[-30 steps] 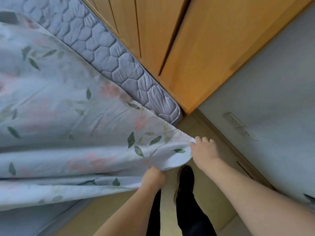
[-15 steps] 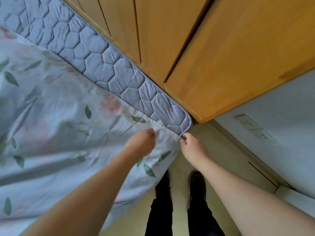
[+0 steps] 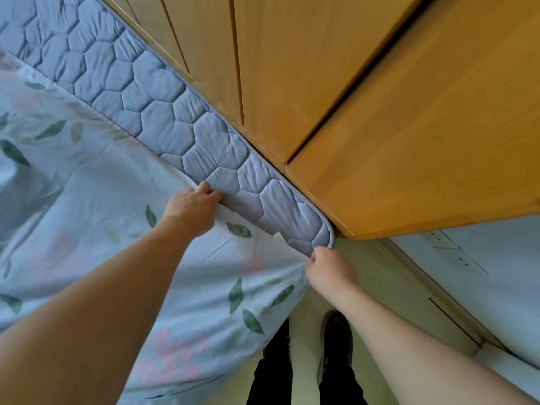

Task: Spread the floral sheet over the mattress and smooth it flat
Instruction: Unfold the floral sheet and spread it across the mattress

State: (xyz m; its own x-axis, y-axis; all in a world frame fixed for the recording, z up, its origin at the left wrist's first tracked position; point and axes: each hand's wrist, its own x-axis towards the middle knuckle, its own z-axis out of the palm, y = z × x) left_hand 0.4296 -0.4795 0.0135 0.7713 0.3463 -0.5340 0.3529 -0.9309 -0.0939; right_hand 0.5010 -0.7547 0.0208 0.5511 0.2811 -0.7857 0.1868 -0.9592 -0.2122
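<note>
The floral sheet (image 3: pixel 96 206), pale blue with green leaves and pink flowers, covers most of the mattress and hangs over its near end. A quilted grey-blue strip of bare mattress (image 3: pixel 163 112) shows along the far edge, beside the wardrobe. My left hand (image 3: pixel 193 209) grips the sheet's far edge on top of the mattress, fingers curled at the hem. At the mattress corner my right hand (image 3: pixel 328 268) pinches the sheet's corner, just below the rounded grey corner.
Wooden wardrobe doors (image 3: pixel 336 83) stand tight against the mattress's far side. A pale wall with a socket plate (image 3: pixel 447 247) is on the right. My two dark shoes (image 3: pixel 336 340) stand on the light floor in the narrow gap at the bed's end.
Both hands have carried the sheet's edge up toward the wardrobe side. The left hand moved farther along the hem onto the mattress top, and the right hand stays at the corner.
</note>
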